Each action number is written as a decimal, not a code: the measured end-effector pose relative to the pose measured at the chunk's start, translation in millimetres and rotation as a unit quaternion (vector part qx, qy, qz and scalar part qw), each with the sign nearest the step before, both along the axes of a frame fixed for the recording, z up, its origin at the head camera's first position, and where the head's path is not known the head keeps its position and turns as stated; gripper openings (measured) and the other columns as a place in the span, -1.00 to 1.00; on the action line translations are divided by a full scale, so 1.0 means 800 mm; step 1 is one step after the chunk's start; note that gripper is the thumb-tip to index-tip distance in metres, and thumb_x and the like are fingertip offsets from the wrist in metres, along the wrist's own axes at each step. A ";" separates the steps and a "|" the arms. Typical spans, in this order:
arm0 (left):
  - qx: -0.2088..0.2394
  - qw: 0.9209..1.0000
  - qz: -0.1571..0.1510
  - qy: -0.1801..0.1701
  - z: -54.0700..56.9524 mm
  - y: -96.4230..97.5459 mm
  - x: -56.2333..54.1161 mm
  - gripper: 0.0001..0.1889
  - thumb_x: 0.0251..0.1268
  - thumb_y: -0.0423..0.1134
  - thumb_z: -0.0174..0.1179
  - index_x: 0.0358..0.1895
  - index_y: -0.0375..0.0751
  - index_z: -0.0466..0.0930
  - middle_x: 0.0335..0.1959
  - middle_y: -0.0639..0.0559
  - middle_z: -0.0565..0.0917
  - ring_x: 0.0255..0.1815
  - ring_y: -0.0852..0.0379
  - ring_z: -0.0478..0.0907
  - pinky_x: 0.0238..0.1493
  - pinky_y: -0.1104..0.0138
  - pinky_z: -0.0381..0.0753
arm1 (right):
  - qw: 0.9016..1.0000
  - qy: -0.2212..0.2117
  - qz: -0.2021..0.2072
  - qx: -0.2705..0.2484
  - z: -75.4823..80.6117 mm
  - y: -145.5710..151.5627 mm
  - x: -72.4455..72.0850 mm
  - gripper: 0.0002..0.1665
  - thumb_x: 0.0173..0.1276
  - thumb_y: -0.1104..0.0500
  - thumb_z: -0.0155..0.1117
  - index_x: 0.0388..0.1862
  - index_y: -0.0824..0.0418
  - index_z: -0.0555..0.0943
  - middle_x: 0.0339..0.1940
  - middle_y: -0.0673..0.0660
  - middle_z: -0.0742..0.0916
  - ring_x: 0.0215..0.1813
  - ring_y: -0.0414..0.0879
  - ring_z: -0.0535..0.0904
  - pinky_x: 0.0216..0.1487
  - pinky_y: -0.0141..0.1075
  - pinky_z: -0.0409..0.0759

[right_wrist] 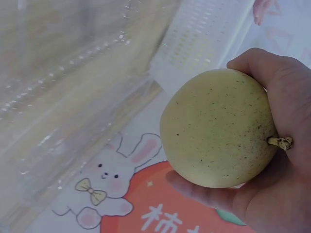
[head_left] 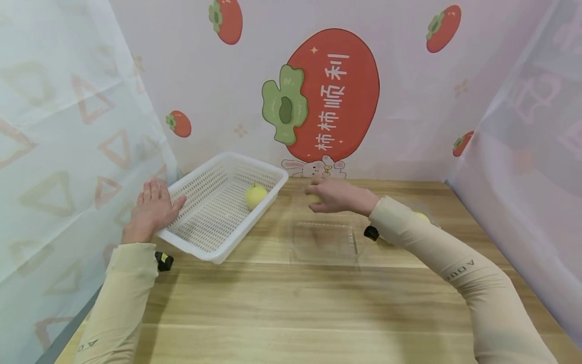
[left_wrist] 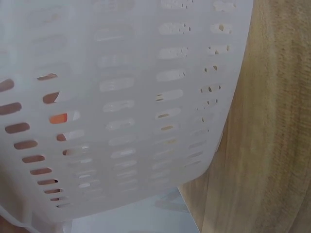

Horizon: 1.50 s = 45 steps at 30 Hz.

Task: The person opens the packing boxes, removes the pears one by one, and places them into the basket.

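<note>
My right hand (head_left: 334,195) grips a round pale-yellow fruit (right_wrist: 218,128) with a short stem and small dark specks. Thumb and fingers wrap its sides in the right wrist view. In the head view it hangs over the back part of a clear plastic container (head_left: 325,242) on the table. My left hand (head_left: 154,210), its fingers straight, is at the left rim of a white perforated basket (head_left: 241,235). Inside that basket, by its right wall, lies another yellow fruit (head_left: 256,196). The left wrist view is filled mostly by the basket's slotted wall (left_wrist: 121,107).
Part of a yellow fruit (head_left: 422,217) shows behind my right forearm, mostly hidden. The wooden table (head_left: 291,308) is bordered by a printed backdrop (head_left: 400,131) behind and hanging sheets (head_left: 59,167) at both sides.
</note>
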<state>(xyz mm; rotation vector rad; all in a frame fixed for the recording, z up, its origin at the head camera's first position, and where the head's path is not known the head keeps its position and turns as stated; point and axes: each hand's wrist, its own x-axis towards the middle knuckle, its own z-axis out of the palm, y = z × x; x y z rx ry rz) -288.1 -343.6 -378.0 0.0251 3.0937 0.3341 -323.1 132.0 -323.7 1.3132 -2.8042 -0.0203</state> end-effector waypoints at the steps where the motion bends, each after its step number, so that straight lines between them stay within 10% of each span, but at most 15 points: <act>1: 0.002 1.000 0.000 0.000 0.000 -0.001 0.000 0.02 0.48 0.33 -0.53 0.43 -0.68 -0.50 0.44 -0.60 -0.56 0.49 -0.55 -0.55 0.46 -0.32 -0.38 | 1.000 -0.002 0.003 0.000 0.004 -0.005 -0.003 -0.53 0.36 -0.03 0.20 0.19 0.11 0.61 0.08 0.15 0.68 0.06 0.07 0.61 0.04 -0.04 0.64; 32: -0.009 1.000 0.000 0.006 -0.001 -0.004 -0.004 -0.03 0.51 0.29 -0.56 0.44 -0.67 -0.49 0.45 -0.60 -0.54 0.50 -0.55 -0.52 0.47 -0.32 -0.35 | 0.996 0.012 0.087 -0.034 0.057 -0.146 -0.042 -0.59 0.35 0.01 0.16 0.11 0.15 0.62 -0.08 0.15 0.69 -0.14 -0.02 0.58 -0.08 -0.21 0.54; 45: -0.008 1.000 -0.003 0.003 -0.001 0.002 -0.002 -0.03 0.52 0.27 -0.54 0.43 -0.69 -0.49 0.44 -0.62 -0.53 0.49 -0.56 -0.53 0.47 -0.32 -0.36 | 0.993 -0.058 0.068 -0.080 0.071 -0.197 -0.071 -0.56 0.37 0.00 0.05 0.15 0.12 0.59 0.03 0.13 0.65 -0.07 -0.11 0.55 -0.08 -0.33 0.50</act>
